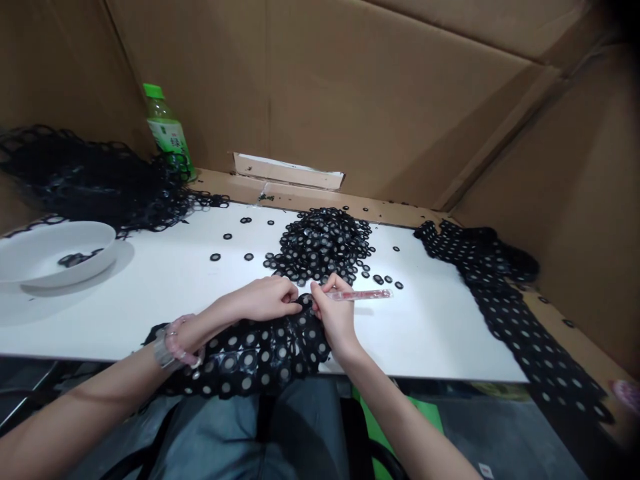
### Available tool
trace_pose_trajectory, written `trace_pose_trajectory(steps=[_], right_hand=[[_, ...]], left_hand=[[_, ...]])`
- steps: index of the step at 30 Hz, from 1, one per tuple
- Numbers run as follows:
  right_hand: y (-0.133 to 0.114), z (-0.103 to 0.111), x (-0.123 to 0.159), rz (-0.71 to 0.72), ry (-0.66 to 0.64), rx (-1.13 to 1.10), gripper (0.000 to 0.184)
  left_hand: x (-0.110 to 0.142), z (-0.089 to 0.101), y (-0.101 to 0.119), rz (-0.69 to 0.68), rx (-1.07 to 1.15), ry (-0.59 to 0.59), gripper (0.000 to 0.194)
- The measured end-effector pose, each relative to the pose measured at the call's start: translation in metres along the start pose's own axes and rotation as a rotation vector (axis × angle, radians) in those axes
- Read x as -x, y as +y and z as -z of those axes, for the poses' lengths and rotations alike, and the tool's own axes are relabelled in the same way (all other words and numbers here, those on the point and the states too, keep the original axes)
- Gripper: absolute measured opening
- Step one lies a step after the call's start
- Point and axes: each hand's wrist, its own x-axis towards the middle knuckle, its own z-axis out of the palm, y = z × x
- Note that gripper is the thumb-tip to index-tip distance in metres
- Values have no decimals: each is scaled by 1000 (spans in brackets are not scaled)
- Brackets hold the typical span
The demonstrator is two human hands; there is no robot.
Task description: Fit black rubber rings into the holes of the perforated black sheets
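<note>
My left hand (267, 298) is closed on the upper edge of a black sheet (245, 357) dotted with pale discs, which hangs over the table's front edge. A pink bracelet circles that wrist. Right beside it, my right hand (337, 320) grips a slim clear tool with a reddish handle (373, 294). The tool's tip end is hidden behind my fingers, near the sheet's edge. Just beyond both hands lies a heap of small black rings with pale centres (325, 243).
A white bowl (95, 233) holding a few black pieces stands at the left. Behind it are a tangled pile of black cut-out webbing (95, 180) and a green bottle (173, 137). More dotted black sheet (520, 327) drapes off the right side. Cardboard walls (320, 93) enclose the white table (415, 333).
</note>
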Motion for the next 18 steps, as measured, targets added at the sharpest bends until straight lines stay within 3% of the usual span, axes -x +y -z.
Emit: trace_pose_trajectory(steps=[3, 8, 18], right_hand=[[-1, 1, 1, 34, -20, 72, 27], [-3, 2, 1, 134, -73, 296, 26], [-2, 0, 3, 201, -76, 416, 26]], left_hand=[[-1, 0, -9, -41, 75, -46, 29], [-1, -1, -16, -46, 143, -13, 32], [-3, -6, -20, -46, 232, 7, 29]])
